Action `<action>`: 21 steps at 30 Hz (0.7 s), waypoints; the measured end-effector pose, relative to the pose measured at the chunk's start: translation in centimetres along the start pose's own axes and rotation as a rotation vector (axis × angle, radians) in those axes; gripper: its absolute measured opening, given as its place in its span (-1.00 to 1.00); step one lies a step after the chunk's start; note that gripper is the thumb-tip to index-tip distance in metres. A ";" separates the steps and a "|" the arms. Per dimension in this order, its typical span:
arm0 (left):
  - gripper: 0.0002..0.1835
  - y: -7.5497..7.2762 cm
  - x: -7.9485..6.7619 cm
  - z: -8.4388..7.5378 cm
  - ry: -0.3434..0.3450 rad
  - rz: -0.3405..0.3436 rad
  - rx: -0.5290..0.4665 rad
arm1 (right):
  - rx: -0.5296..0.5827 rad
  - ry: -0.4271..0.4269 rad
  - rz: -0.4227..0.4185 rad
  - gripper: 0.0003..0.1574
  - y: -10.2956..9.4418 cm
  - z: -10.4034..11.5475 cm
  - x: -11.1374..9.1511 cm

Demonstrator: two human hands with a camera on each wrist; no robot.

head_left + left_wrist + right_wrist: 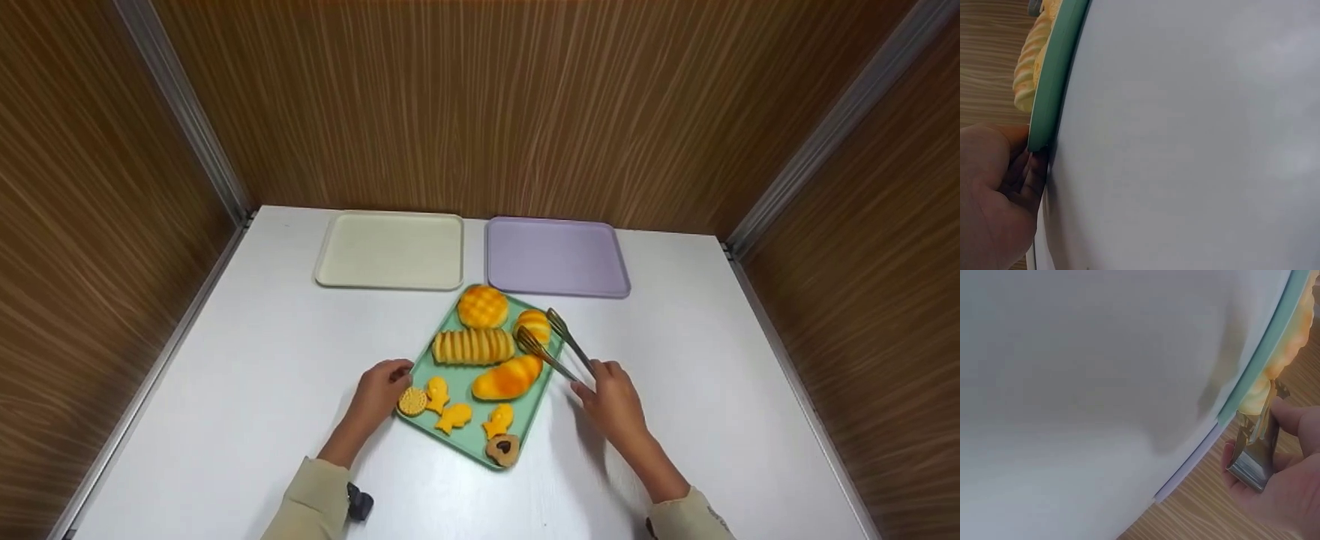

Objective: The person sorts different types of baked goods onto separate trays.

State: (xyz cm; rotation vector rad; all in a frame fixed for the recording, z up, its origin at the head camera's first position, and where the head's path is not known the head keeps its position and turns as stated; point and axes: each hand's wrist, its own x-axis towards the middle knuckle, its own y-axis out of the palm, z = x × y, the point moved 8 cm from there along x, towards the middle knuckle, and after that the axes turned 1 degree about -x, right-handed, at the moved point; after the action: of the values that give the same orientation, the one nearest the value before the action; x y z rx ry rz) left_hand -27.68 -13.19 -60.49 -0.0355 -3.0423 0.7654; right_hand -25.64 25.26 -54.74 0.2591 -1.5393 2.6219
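Observation:
My left hand (379, 394) grips the left edge of a green tray (454, 379), thumb above and fingers below, as the left wrist view shows. A pair of metal tongs (1255, 464) is held in my right hand (615, 401). Their spread tips straddle a small striped bread roll (535, 321) near the tray's right edge; firm contact cannot be told. Also on the tray lie a round crosshatched bun (483, 306), a long ridged loaf (472, 346) and a curved roll (508, 378). Fish-shaped biscuits (454, 417), a round biscuit (412, 401) and a heart-centred cookie (502, 449) occupy the near end.
Behind the green tray, a cream tray (394, 251) stands at left and a lilac tray (556, 257) at right, neither holding anything. Wood-patterned walls (465, 105) enclose the white table (247, 360) at the back and both sides.

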 end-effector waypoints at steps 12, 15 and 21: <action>-0.75 -0.2 0.0 0.2 0.005 0.012 -0.005 | 0.001 -0.025 -0.083 -0.49 -0.4 0.3 -0.2; -0.74 -0.3 0.0 0.3 0.000 0.012 -0.014 | 0.018 -0.007 -0.073 -0.49 -0.5 0.1 -0.1; -0.74 -0.3 -0.1 0.3 -0.014 0.009 -0.031 | 0.058 0.007 -0.077 -0.48 -0.9 -0.6 0.3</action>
State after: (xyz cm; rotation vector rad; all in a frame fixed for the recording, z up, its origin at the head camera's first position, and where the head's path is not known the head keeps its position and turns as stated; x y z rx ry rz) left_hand -27.59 -13.60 -60.60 -0.0435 -3.0694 0.7228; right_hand -25.84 26.19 -54.22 0.3071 -1.4236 2.6075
